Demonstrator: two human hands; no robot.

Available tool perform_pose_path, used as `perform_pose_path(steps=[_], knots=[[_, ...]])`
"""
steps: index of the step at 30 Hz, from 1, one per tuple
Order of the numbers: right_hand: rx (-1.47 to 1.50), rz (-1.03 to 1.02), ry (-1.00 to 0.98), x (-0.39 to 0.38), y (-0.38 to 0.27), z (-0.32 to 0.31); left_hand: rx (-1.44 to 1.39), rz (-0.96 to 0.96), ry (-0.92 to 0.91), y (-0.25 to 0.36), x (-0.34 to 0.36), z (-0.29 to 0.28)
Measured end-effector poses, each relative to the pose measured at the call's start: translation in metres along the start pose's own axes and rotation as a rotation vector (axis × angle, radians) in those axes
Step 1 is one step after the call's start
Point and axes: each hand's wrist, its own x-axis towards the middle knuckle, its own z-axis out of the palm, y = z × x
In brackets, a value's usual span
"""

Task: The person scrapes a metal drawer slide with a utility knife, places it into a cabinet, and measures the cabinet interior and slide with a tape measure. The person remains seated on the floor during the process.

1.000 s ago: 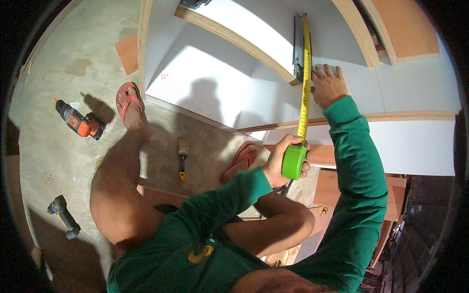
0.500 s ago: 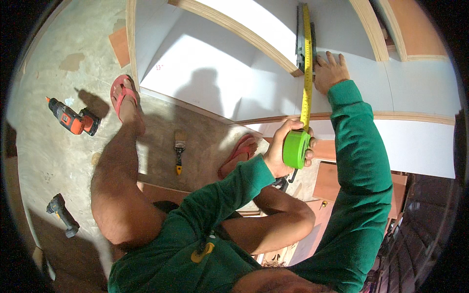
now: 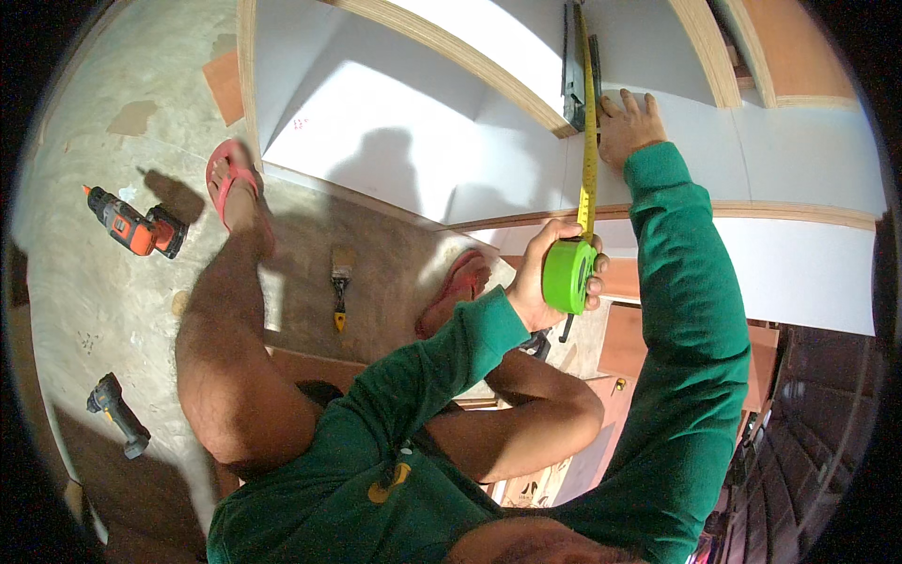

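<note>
Tape measure, its case bright green, sits in the left hand, fingers wrapped around it with their tips showing on its right side. The yellow blade runs away from the person, across the cabinet's wooden front edge and along a dark metal slide. Just right of the blade, the right hand rests on the white panel, fingers extended and slightly parted (whether its thumb touches the blade, I cannot tell). A plywood divider edge ends close by the slide, hemming that left side; right of the right hand, the panel stretches open. Farther left, concrete floor offers wide room, with a paintbrush and an orange-and-black drill lying well apart from the hands.
</note>
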Motion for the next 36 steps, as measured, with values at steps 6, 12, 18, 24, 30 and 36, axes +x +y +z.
perform_pose_path(steps=[6, 12, 18, 24, 30, 36], knots=[[0.0, 0.001, -0.033, 0.004, -0.001, 0.001, 0.094, 0.041, 0.101, -0.005, 0.0, -0.002], [-0.04, 0.016, 0.074, 0.004, -0.003, 0.011, 0.087, 0.034, 0.081, -0.004, 0.001, -0.009], [-0.023, -0.004, 0.081, 0.011, 0.007, 0.019, 0.107, 0.016, 0.044, 0.004, -0.002, -0.012], [0.119, 0.015, 0.373, -0.004, 0.034, 0.028, 0.063, 0.011, -0.023, 0.013, 0.001, -0.008], [0.774, -0.041, 0.884, -0.091, 0.025, -0.003, 0.012, -0.068, -0.087, 0.0, -0.003, -0.005], [1.26, 0.147, 0.83, -0.181, -0.029, 0.008, 0.024, -0.073, -0.06, -0.014, -0.011, -0.007]])
